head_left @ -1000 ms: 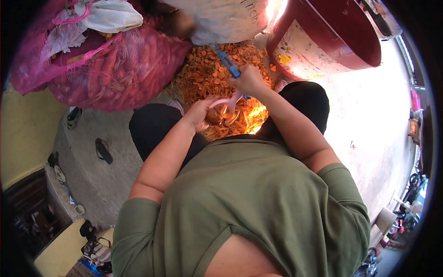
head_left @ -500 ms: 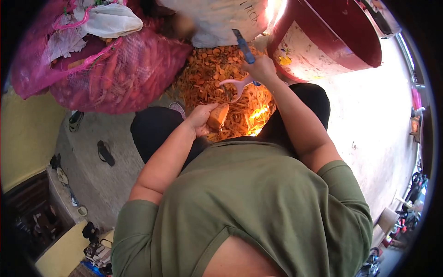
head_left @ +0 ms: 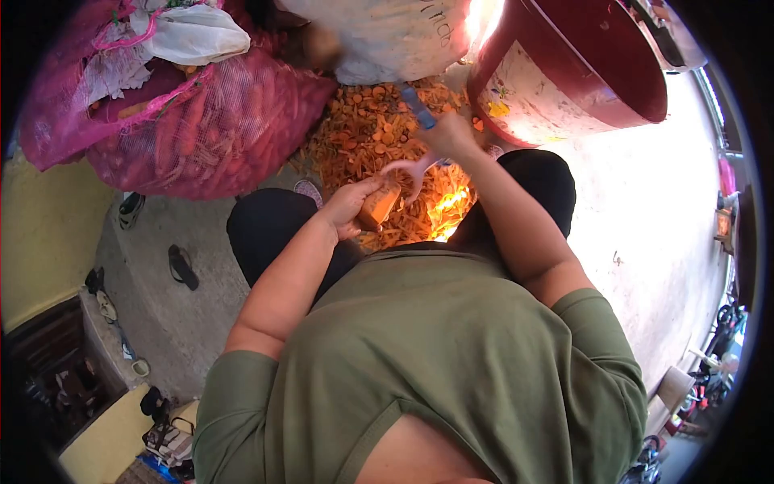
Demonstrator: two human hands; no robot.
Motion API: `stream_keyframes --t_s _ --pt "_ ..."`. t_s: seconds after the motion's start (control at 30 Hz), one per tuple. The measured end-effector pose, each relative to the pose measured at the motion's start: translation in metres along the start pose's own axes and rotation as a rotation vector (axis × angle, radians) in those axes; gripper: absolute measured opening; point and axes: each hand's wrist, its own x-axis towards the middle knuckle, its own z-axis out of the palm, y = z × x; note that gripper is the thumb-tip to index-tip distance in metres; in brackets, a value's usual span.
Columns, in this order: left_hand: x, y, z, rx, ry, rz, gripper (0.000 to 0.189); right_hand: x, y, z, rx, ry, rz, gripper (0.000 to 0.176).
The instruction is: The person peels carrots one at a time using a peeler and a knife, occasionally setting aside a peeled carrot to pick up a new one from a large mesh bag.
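My left hand [head_left: 348, 210] is wrapped round a thick orange carrot [head_left: 379, 206], its broad smooth side turned toward the right. Above and to the right, my right hand [head_left: 448, 135] is closed on a pale pink Y-shaped peeler [head_left: 416, 173] whose head points at the carrot and is at or very near its upper end; contact cannot be made out. The same fist also holds a blue-handled cutter knife [head_left: 418, 107], which sticks out away from me, its tip blurred. Below both hands spreads a heap of carrot peelings and cut ends [head_left: 355, 133] on the floor.
A pink mesh sack of carrots [head_left: 193, 137] stands at the upper left. A white sack [head_left: 387, 40] is behind the peelings, and a large dark red tub [head_left: 556, 77] stands at the upper right. A dark slipper [head_left: 183, 267] lies on the concrete floor at left.
My right hand has come down and slightly left, bringing the peeler close to the carrot's upper end. The carrot has tilted a little; my left hand has barely moved.
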Motion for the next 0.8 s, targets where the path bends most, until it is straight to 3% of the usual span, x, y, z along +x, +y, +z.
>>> stream_keyframes --t_s 0.07,0.2,0.3,0.33,0.43,0.57,0.67,0.8 --pt "-0.005 0.001 0.008 -0.029 0.041 0.03 0.031 0.021 0.02 -0.008 -0.078 0.082 0.007 0.036" --pt "-0.005 0.002 0.004 -0.062 0.035 0.019 0.029 0.0 -0.006 -0.007 0.121 -0.076 -0.016 0.039" --pt "-0.008 0.003 0.014 -0.04 0.029 0.091 0.03 0.002 0.004 0.002 0.044 -0.061 0.036 0.041" --pt "-0.007 0.002 0.014 -0.056 0.048 0.089 0.03 0.008 0.006 -0.002 -0.094 0.111 -0.003 0.039" --pt "-0.005 0.001 0.012 -0.101 0.084 0.061 0.029 0.015 0.003 -0.014 0.027 0.032 0.068 0.036" --pt "0.005 -0.002 -0.004 -0.132 0.03 0.03 0.028 -0.02 -0.021 0.012 0.093 -0.169 -0.115 0.038" --pt "0.0 0.0 0.009 -0.097 -0.012 0.08 0.029 -0.024 -0.028 0.012 0.065 -0.179 -0.098 0.038" --pt "-0.002 -0.002 0.012 -0.053 0.112 0.074 0.029 0.015 0.006 0.002 0.05 -0.031 0.037 0.037"
